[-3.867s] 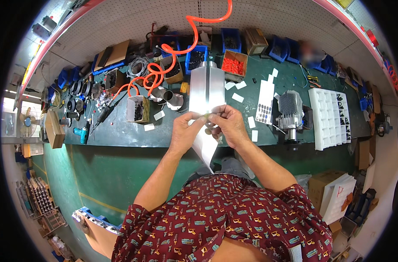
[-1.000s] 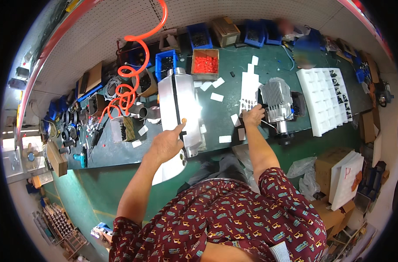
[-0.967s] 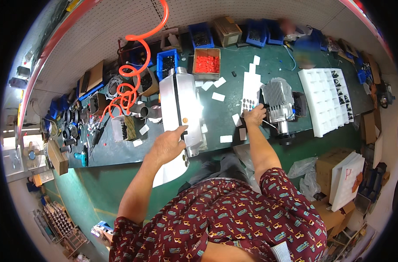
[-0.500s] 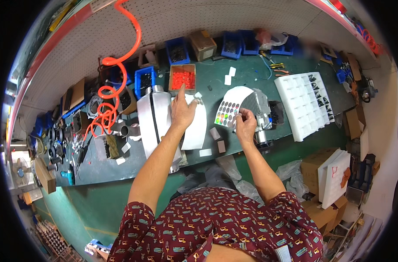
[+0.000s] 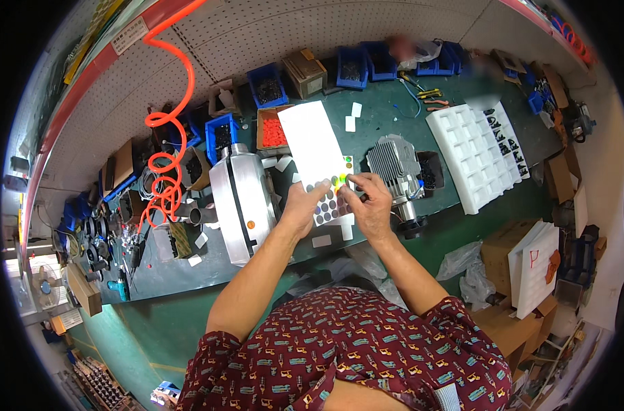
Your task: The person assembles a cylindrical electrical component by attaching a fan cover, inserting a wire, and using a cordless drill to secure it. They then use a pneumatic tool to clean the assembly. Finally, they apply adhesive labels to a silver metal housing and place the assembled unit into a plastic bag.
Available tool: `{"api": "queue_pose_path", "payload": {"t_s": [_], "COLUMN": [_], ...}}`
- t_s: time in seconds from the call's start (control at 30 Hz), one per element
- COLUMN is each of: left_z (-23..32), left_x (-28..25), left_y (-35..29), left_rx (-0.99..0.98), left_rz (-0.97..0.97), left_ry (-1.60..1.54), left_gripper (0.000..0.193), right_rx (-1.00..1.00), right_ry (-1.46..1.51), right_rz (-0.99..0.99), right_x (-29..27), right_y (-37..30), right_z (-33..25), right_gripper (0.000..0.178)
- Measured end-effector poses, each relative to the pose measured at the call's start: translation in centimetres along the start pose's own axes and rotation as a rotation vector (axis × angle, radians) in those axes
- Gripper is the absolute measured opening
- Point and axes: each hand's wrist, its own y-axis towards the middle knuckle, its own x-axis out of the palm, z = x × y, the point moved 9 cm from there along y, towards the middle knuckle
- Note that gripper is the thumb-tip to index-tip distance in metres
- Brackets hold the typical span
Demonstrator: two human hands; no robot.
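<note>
My left hand grips the lower left edge of a sticker sheet with rows of round shiny and dark stickers. A plain white sheet reaches up beyond the stickers; whether both are one piece I cannot tell. At the sheet's right edge, my right hand pinches with thumb and forefinger by bright yellow-green stickers. Any loose sticker between those fingertips is too small to make out. Left of my hands lies a silver metal housing with a black band and a small orange round sticker. A grey finned motor sits beyond my right hand.
A white foam tray with black parts stands at the right. Blue bins and a box of red parts line the back. An orange coiled hose hangs at the left. Small pale blocks lie near the front edge.
My right hand has brought the sticker sheet left, away from the motor. My left hand has come down from near the red parts and taken hold of the sheet. The view has shifted slightly.
</note>
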Motion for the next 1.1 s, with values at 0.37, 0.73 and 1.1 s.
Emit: {"api": "queue_pose_path", "payload": {"t_s": [0.37,0.73,1.1], "left_z": [0.2,-1.7,-1.5], "left_x": [1.0,1.0,-1.8], "left_y": [0.2,1.9,7.6], "left_rx": [-0.007,-0.069,-0.038], "left_rz": [-0.054,-0.097,0.036], "left_ry": [0.007,0.003,0.165], "left_gripper": [0.027,0.032,0.032], "right_rx": [0.366,0.646,0.626], "right_ry": [0.411,0.582,0.500], "right_rz": [-0.072,-0.078,0.131], "right_x": [2.6,2.3,0.3], "right_y": [0.3,0.1,1.0], "right_z": [4.5,7.6,11.5], "right_gripper": [0.022,0.018,0.020]}}
